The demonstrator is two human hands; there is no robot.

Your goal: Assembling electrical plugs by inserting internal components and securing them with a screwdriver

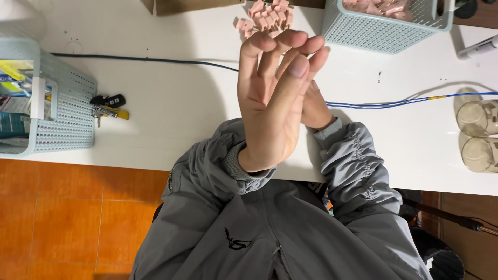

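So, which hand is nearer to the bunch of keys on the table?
Left. The left hand is raised, open, to the right of the keys; the right hand lies behind it, farther from them, mostly hidden.

Matt perforated plastic basket [381, 31]; smooth white table [181, 114].

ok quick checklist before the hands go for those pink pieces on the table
1. Left hand free: ok, raised with open palm, holding nothing.
2. Right hand free: cannot tell, mostly hidden behind the left.
3. Pink pieces in the open: ok, a loose pile on the white table, just beyond the fingertips.
4. Basket beside the pile: ok, more pink pieces inside.
5. Blue wire clear of the path: not ok, it runs up to the right hand.
6. Keys out of the way: ok, far left.
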